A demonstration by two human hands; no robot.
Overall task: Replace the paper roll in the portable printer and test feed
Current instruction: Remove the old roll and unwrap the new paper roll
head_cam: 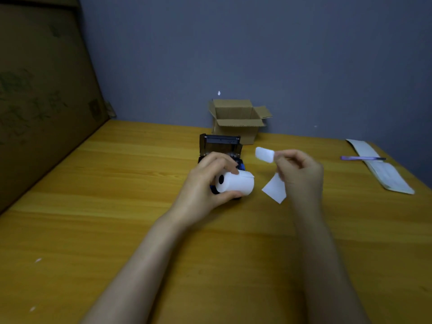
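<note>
A white paper roll [236,184] with a dark core lies sideways in my left hand [205,181], just above the table and in front of the printer. The small black printer [221,146] stands behind it with its lid raised; its lower body is mostly hidden by the hand and roll. My right hand [299,174] is to the right of the roll and pinches a torn white strip of paper [265,154], one end curling up, the other end [274,189] hanging below the fingers. The strip is apart from the roll.
An open cardboard box [236,120] stands behind the printer against the grey wall. A booklet [383,169] with a purple pen [360,158] on it lies at the far right of the wooden table [117,206]. A large cardboard sheet [42,90] leans at the left.
</note>
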